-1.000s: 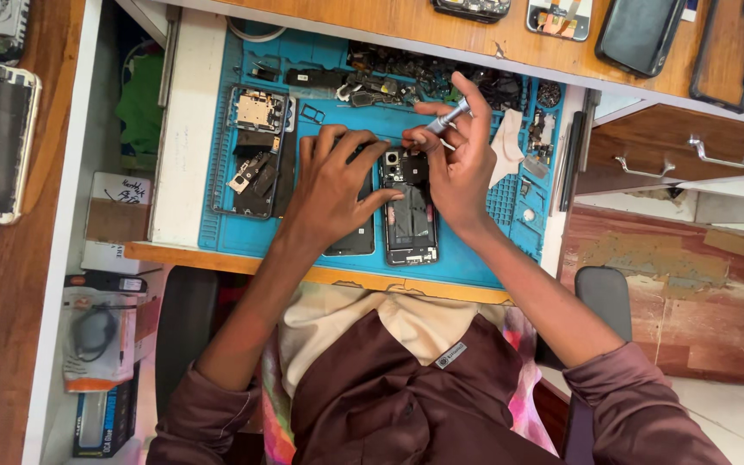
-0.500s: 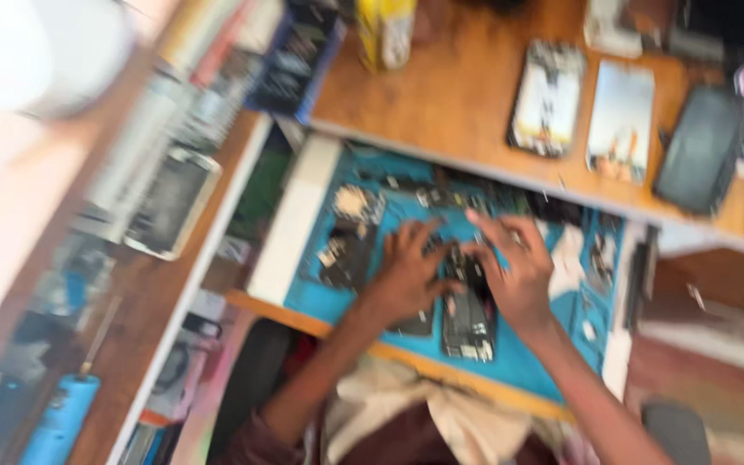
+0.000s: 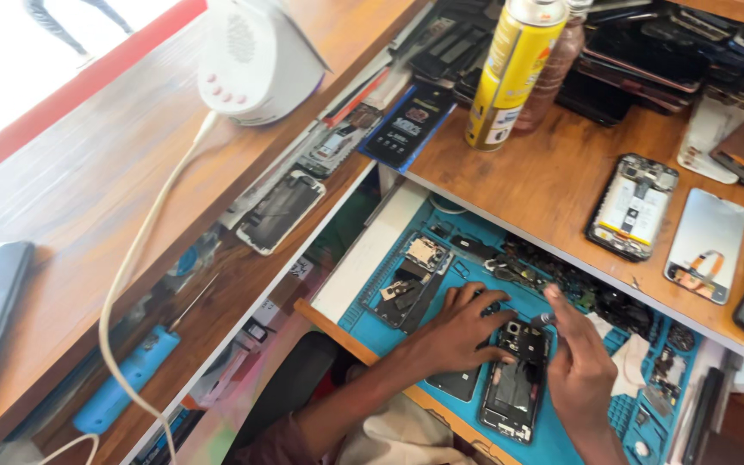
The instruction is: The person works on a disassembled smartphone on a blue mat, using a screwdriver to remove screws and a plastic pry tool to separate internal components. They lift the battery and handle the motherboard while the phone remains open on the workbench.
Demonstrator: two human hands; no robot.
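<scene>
**Both hands on an opened phone**

The opened phone [image 3: 517, 379] lies on the blue mat [image 3: 561, 435] (loose parts around it). The left hand [image 3: 461, 331] presses spread fingers on its upper end; the right hand [image 3: 580, 370] pinches a small metal tool [image 3: 546, 318] above it.

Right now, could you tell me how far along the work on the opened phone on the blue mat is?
Done: the opened phone lies on the blue mat with its back off and insides bare; removed parts sit on the mat. In hand: the left hand steadies the phone's top while the right hand holds a small tool over it. Left: the phone is not yet closed.
</scene>
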